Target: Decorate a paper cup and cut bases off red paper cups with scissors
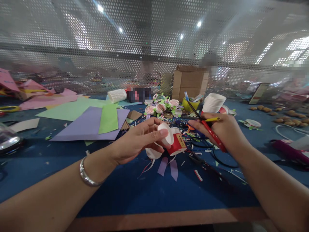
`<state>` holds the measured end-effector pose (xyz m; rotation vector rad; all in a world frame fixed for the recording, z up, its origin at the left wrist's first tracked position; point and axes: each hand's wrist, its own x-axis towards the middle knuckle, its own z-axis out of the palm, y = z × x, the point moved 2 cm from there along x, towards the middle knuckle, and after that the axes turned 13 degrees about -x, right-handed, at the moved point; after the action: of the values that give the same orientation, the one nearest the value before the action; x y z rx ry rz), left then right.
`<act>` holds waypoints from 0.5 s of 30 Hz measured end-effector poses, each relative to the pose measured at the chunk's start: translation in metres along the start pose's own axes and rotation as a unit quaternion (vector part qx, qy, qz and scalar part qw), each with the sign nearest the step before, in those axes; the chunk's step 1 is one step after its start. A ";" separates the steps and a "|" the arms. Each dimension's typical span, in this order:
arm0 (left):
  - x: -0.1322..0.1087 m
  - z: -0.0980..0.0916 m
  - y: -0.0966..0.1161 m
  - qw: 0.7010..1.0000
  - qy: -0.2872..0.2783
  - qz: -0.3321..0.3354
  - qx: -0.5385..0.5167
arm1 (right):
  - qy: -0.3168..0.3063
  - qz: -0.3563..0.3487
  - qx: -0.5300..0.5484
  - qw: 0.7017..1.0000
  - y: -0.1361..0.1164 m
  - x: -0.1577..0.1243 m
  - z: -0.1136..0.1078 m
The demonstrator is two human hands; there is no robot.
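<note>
My left hand point(145, 137) pinches a small white paper disc point(167, 134) between thumb and fingers, above the middle of the blue table. Right behind the disc is a red and white paper cup piece point(178, 143); whether my fingers touch it I cannot tell. Another white round piece point(153, 153) shows under my left fingers. In my right hand point(214, 129) are scissors point(216, 138) with red and yellow handles, their dark blades pointing up and away to the left. Two purple paper strips point(168, 167) lie below my left hand.
Purple sheets point(84, 124) and a green strip point(108, 118) lie left. A heap of small paper crafts point(161, 108), a yellow container point(190, 104), stacked white cups point(214, 102) and a cardboard box point(189, 84) stand farther back. A purple glue gun-like tool point(289, 151) lies right. Scraps litter the middle.
</note>
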<state>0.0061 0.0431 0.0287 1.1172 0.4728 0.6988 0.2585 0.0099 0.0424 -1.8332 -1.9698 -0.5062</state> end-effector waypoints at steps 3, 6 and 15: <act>0.000 0.004 0.000 1.000 -0.010 0.018 0.017 | -0.024 0.019 -0.045 0.998 0.011 0.003 -0.003; 0.000 0.003 0.004 0.999 -0.005 0.051 0.008 | -0.061 0.050 -0.112 0.991 0.031 0.006 -0.002; 0.007 -0.006 -0.016 0.976 -0.012 0.057 0.212 | -0.190 0.063 -0.192 0.961 0.086 0.002 0.007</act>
<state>0.0112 0.0479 0.0115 1.5621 0.5557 0.7020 0.3437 0.0216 0.0368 -2.4354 -2.0829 -0.5625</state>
